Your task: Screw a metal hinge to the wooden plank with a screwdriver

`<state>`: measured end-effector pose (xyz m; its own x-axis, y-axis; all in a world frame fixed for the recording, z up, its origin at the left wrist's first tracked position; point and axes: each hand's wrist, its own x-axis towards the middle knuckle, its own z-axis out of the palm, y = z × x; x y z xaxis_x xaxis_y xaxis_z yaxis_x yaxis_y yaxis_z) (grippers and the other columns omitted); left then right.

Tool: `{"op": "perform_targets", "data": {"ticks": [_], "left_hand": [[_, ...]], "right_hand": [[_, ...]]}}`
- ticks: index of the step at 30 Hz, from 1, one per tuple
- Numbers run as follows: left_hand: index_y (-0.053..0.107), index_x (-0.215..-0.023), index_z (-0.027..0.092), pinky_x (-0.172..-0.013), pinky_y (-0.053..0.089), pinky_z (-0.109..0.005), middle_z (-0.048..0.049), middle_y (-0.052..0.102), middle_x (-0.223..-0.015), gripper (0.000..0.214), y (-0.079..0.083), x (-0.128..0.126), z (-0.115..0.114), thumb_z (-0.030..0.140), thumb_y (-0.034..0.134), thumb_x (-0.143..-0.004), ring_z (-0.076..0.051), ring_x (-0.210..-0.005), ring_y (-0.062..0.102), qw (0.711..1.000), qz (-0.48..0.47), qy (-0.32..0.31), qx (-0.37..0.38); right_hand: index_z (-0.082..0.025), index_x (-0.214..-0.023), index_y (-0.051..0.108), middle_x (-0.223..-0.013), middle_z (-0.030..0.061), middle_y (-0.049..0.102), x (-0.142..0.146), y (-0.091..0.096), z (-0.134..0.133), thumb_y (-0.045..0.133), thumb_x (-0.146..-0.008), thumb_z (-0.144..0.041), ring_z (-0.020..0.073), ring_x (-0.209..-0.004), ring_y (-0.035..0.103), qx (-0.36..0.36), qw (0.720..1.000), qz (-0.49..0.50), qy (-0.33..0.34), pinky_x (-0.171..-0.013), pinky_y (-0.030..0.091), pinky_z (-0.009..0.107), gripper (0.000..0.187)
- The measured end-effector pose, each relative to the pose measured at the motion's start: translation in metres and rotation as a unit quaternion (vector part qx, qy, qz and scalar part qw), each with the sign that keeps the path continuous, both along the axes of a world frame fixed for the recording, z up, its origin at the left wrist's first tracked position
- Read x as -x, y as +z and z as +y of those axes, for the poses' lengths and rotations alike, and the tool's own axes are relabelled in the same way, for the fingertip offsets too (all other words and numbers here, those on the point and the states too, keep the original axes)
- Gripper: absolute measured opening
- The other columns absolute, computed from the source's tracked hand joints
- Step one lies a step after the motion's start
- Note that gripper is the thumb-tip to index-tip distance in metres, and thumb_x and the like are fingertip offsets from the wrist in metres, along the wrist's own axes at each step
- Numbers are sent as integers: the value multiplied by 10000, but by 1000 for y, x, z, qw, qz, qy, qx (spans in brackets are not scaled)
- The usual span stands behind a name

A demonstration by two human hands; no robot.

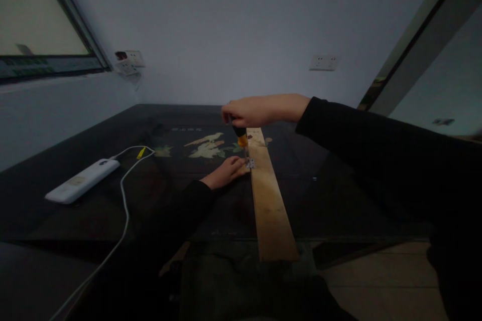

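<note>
My right hand (244, 112) is wrapped round the top of a screwdriver (241, 138) with a black and yellow handle. The screwdriver points down, its shaft ending at a small metal hinge (250, 163). That hinge lies on the left edge of a long wooden board (271, 205). From the left, my left hand (225, 172) reaches in low, its fingertips closed at the hinge beside the screwdriver's tip. Whatever screw is under the tip is too small to make out.
The board rests on a dark table (158, 210) with a bird and flower picture, its near end jutting past the front edge. A white power bank (83, 180) lies left, with a white cable (126, 210) trailing toward me. Wall sockets (323, 62) are behind.
</note>
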<state>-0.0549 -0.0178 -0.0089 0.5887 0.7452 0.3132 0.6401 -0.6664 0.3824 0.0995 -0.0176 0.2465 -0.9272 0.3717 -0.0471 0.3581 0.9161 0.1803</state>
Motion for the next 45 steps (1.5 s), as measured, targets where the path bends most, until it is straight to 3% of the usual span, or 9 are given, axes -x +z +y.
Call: {"op": "perform_targets", "data": {"ticks": [8, 11, 18, 22, 25, 28, 34, 40, 45], "left_hand": [[474, -1304, 173, -1024, 383, -412, -135, 471, -1190, 419, -6, 3, 4, 356, 422, -931, -249, -1116, 455, 1000, 5, -4, -11], [474, -1308, 171, -1036, 373, -420, -138, 475, -1194, 431, -7, 3, 5, 368, 431, -927, -255, -1130, 447, 1000, 0, -7, -11], [414, -1372, 185, -1033, 378, -424, -141, 464, -1225, 472, 0, 2, 0, 374, 399, -939, -247, -1132, 451, 1000, 1, -1, 3], [425, -1366, 181, -1041, 373, -420, -143, 460, -1219, 475, -1, 1, 0, 385, 394, -939, -248, -1129, 457, 1000, -8, -5, 0], [434, -1359, 171, -1039, 374, -428, -148, 464, -1215, 472, -4, 2, 2, 376, 404, -934, -257, -1131, 458, 1000, -11, -7, -7], [448, -1343, 152, -1039, 373, -435, -161, 456, -1230, 464, -6, 2, 4, 360, 415, -929, -267, -1144, 450, 1000, -2, -3, -11], [477, -1307, 146, -1039, 372, -423, -154, 473, -1210, 431, -6, 1, 4, 335, 429, -923, -261, -1141, 455, 1000, 1, 0, -8], [508, -1271, 145, -1057, 355, -416, -154, 467, -1220, 398, -3, 1, 2, 325, 422, -927, -256, -1150, 443, 1000, 7, 3, -3], [445, -1343, 198, -1046, 368, -430, -133, 472, -1227, 441, -5, 2, 4, 335, 430, -925, -254, -1148, 450, 1000, -1, -1, -6]], "right_hand": [[-126, -1041, 675, -945, 153, 682, 5, -12, -4, 343, -920, -563, 245, -866, 612, -189, 977, 28, -91, -661, 334, 303, 561], [-128, -1055, 672, -943, 140, 684, 8, -8, -4, 344, -912, -578, 223, -830, 612, -136, 986, 16, -100, -642, 342, 291, 575], [-146, -1176, 624, -989, 64, 683, 14, 17, -6, 551, -841, -228, 152, -809, 583, 16, 997, -67, -42, -691, 383, 276, 353], [-130, -1095, 669, -952, 91, 690, 20, 12, -10, 556, -846, -274, 178, -806, 609, -30, 997, -50, -54, -684, 400, 290, 309], [-90, -1017, 696, -926, 157, 686, 22, 2, -13, 495, -876, -474, 255, -867, 629, -140, 983, 5, -116, -700, 416, 335, 456], [-79, -1017, 694, -970, 190, 682, 20, -6, -13, 455, -907, -441, 294, -929, 630, -212, 967, 33, -138, -728, 420, 364, 448], [-164, -1074, 672, -1076, 130, 669, 13, -9, -7, 446, -915, -258, 222, -892, 630, -157, 983, 35, -84, -652, 388, 292, 292], [-95, -991, 707, -1085, 156, 658, 10, 2, -11, 477, -884, -244, 171, -813, 600, -56, 994, -79, -47, -637, 374, 279, 294], [-148, -1068, 686, -999, 134, 695, 15, -5, -19, 473, -900, -278, 211, -852, 625, -117, 988, -17, -96, -660, 380, 294, 300]]}}
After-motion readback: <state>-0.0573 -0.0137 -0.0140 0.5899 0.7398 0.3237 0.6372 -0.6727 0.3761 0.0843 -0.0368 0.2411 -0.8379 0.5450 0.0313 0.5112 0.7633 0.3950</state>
